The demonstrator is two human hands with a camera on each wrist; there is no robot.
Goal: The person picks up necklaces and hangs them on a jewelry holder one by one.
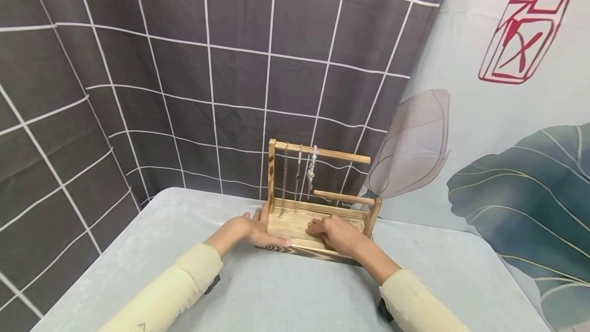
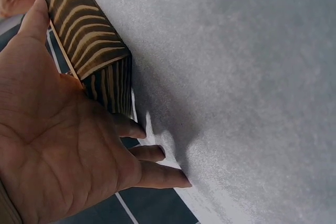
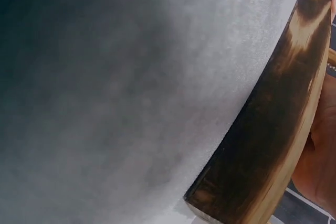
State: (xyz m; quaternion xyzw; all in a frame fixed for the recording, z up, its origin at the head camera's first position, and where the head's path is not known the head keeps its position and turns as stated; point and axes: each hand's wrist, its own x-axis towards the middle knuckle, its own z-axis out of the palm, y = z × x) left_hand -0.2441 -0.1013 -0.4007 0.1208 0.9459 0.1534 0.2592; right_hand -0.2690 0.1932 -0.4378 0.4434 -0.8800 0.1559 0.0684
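A wooden jewelry stand with a shallow tray base and two horizontal bars stands on the cloth-covered table. Around its left front corner lies my left hand, thumb along the front rim and fingers extended by the left end. The left wrist view shows that palm against the dark-grained corner. My right hand reaches over the front wall into the tray, fingers bent downward; whatever they touch is hidden. On the upper bar hang a chain necklace, a thin beaded chain and a beaded bracelet.
A short lower bar juts from the stand's right post. Behind the table hangs a dark curtain with white grid lines, and a pale printed cloth is at the right. Light grey-blue cloth covers the table.
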